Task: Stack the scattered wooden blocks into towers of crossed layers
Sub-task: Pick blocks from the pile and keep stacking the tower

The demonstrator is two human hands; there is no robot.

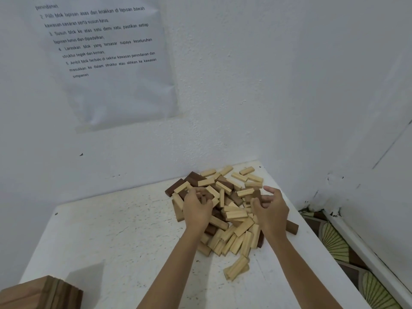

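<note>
Forearms stretch forward over the worktop [111, 241] to the heap of wooden blocks [236, 214] in its far right corner. Left hand [197, 208] curls down into them, seemingly gripping one; right hand [270, 210] hovers half-curled, holding nothing.

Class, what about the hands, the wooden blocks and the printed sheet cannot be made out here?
Head view: whether left hand or right hand has a block in its grip; the hands' backs hide it.
Head view: lower blocks of the pile, buried under upper ones.
Head view: printed sheet, top lines cut by the upper edge.
Head view: wooden stack, cut by the bottom-left corner.
</note>
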